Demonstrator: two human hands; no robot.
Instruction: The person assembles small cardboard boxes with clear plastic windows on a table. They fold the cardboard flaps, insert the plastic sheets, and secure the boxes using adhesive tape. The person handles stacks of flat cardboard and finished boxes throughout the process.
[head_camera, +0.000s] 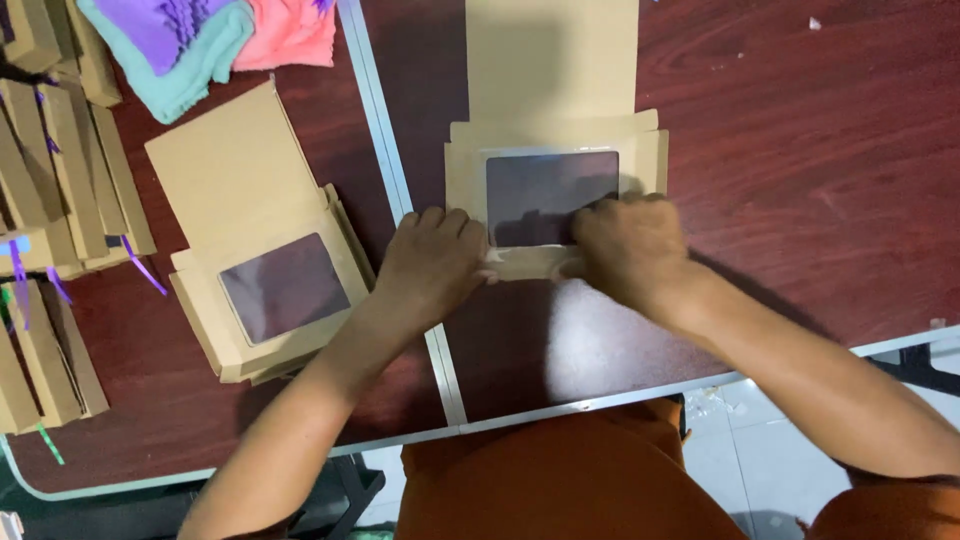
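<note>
A flat brown cardboard box blank (552, 120) with a clear window (545, 190) lies on the dark red table straight ahead. My left hand (432, 262) presses its near left corner, fingers curled onto the card. My right hand (628, 245) grips the near flap (530, 263) of the same box and bends it along the fold. Both hands cover the box's near edge.
A second windowed cardboard box (262, 240) lies to the left. Stacks of folded boxes with purple ribbons (50, 200) fill the far left. Teal, purple and pink cloths (215, 35) sit at top left. A metal seam (400, 200) splits the table; its edge (620, 395) is near me.
</note>
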